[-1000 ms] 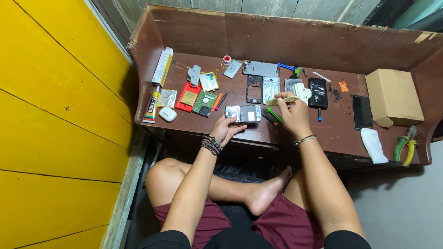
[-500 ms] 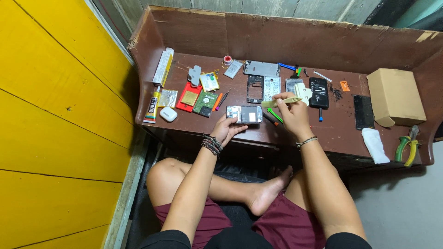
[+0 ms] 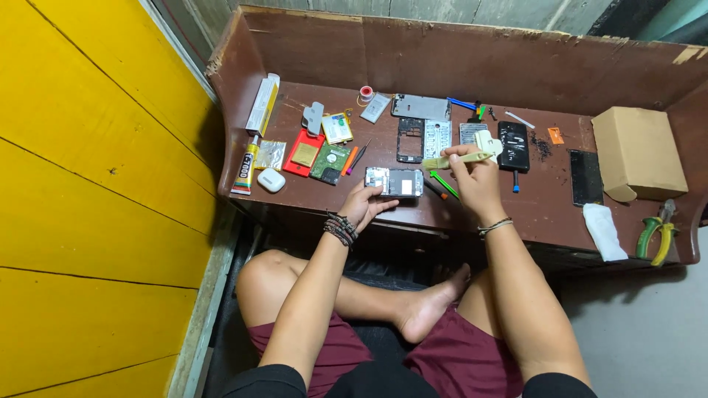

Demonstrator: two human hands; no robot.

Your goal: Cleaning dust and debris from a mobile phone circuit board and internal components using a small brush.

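Left hand (image 3: 366,206) loosely steadies opened grey phone body (image 3: 394,182) on brown wooden worktop (image 3: 354,193); right hand (image 3: 474,177) grips pale cream brush (image 3: 463,153) just above it.

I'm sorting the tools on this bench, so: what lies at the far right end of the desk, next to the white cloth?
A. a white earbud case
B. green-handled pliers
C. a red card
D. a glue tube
B: the green-handled pliers lie at the right end, just right of the white cloth, on the desk.
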